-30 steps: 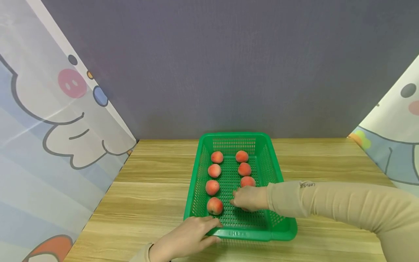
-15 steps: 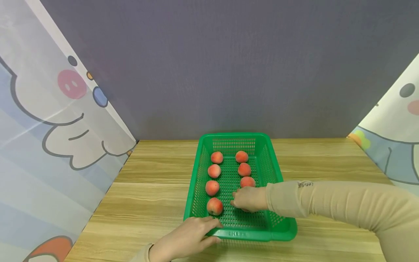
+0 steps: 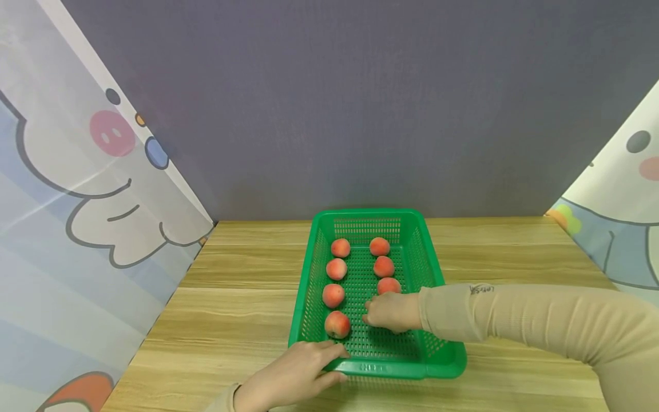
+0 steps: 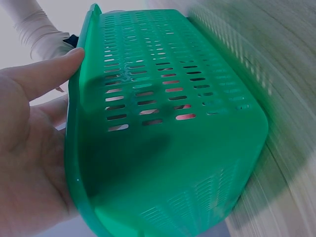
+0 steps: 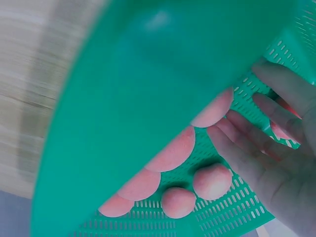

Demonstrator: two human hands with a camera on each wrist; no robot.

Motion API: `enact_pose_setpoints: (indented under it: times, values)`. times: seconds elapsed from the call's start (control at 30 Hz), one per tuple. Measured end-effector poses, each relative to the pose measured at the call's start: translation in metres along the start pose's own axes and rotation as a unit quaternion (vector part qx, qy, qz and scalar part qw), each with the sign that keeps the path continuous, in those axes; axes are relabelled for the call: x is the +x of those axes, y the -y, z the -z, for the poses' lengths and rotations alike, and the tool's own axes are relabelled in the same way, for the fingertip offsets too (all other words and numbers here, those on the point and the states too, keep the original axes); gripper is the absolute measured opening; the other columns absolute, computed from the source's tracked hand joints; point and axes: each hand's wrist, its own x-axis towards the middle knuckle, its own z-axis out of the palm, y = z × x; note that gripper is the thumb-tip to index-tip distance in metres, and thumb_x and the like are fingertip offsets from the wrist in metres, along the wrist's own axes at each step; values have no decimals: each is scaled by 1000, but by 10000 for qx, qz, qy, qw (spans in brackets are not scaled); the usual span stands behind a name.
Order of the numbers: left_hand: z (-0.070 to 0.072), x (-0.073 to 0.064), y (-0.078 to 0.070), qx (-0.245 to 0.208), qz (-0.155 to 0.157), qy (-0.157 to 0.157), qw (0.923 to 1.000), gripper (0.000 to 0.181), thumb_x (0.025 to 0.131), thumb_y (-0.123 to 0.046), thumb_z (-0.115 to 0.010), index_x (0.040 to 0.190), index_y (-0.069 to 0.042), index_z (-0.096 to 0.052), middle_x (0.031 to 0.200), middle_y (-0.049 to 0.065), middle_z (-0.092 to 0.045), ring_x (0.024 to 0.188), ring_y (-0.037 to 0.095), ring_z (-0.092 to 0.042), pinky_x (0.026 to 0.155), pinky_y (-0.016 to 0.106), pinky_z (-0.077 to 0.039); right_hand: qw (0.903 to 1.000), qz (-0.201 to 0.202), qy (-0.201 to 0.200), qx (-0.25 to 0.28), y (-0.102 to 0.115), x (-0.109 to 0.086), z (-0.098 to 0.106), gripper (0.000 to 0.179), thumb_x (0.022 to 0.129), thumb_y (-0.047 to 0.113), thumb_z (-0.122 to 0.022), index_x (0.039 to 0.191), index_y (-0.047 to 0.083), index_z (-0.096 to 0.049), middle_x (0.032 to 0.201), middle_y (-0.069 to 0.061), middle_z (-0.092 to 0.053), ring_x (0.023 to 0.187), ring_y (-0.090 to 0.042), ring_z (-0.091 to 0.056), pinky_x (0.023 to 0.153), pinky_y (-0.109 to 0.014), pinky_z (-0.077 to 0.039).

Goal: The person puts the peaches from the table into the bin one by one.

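Note:
A green plastic basket point(image 3: 391, 369) stands on the table, with peaches in two lengthwise rows on its perforated floor. The left row ends in a near peach point(image 3: 337, 324). My left hand point(image 3: 304, 372) holds the basket's front-left rim, fingers over the inside and thumb point(image 4: 64, 64) on the outside. Inside the basket, my right hand point(image 3: 392, 312) reaches palm down over the near end of the right row. In the right wrist view its fingers point(image 5: 232, 143) are fairly straight and spread, fingertips right at a peach point(image 5: 217, 109). From the head view that peach is hidden under the hand.
The wood-grain table point(image 3: 247, 274) extends on both sides of the basket. A dark grey wall point(image 3: 370, 114) rises behind, close to the basket's far rim. Cartoon-printed sheets point(image 3: 51, 200) flank the table left and right. The basket's raised sides surround the right hand.
Both hands, the basket and the peaches stay practically where they were; the whole head view shifts only very slightly.

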Motion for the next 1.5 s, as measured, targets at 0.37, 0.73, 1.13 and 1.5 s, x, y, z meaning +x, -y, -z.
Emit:
enact_pose_setpoints:
  times: [0.37,0.73,1.13,1.5]
  values:
    - [0,0,0,-116,37,59,9999,22,87,-27,-56,104,-13,-58,95,-7,-61,80,-2,-56,63,9,-42,9983,8,-200,551,-4,-6,8,35,77,5,-66,108,19,-61,118,-4,-55,106,-18,-52,85,-27,-44]
    - [0,1,0,-6,-16,-43,10000,22,86,-25,-58,103,-12,-58,94,-6,-61,77,-2,-56,63,8,-41,9979,-113,-112,620,-6,-9,18,37,78,4,-65,111,19,-60,122,-5,-53,111,-19,-49,88,-28,-42]
    - [2,1,0,-31,14,101,9999,23,86,-27,-57,104,-13,-57,94,-6,-61,76,-3,-55,63,9,-42,9977,-250,-283,571,-14,-21,30,51,75,3,-68,121,19,-54,126,-6,-50,107,-18,-52,87,-24,-43]
    - [5,3,1,-42,23,307,9995,22,86,-29,-57,103,-14,-56,94,-7,-61,78,-3,-55,63,9,-41,9855,-97,-1190,1206,-30,-43,36,31,72,15,-72,100,11,-62,86,1,-58,59,-7,-52,55,-17,-42]
